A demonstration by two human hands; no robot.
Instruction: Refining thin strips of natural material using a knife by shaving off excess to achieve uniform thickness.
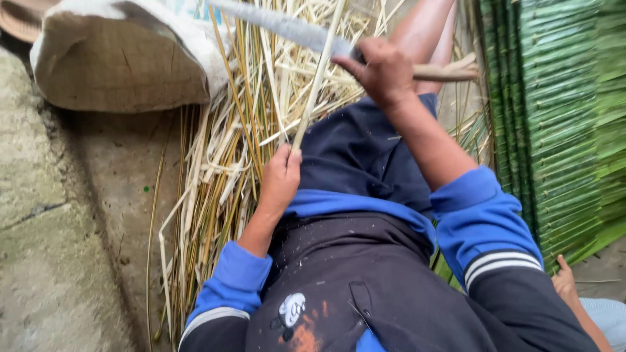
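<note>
Dark jacket with blue sleeves [365,287] fills the near view. Left hand [282,175] is closed on a pale thin stalk [316,78], with the straw pile [222,163] left of it. Right hand [385,68] grips a long knife [293,27], its blade against the stalk. Green woven leaves [561,117] lie right of this hand.

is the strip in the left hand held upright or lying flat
Upright, slightly tilted: the left hand grips the pale strip at its base, and it rises to the knife in the right hand.

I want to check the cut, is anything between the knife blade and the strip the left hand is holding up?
Nothing visible. The knife blade in the right hand lies directly against the pale strip that the left hand grips lower down. The loose stalks lie behind.
</note>
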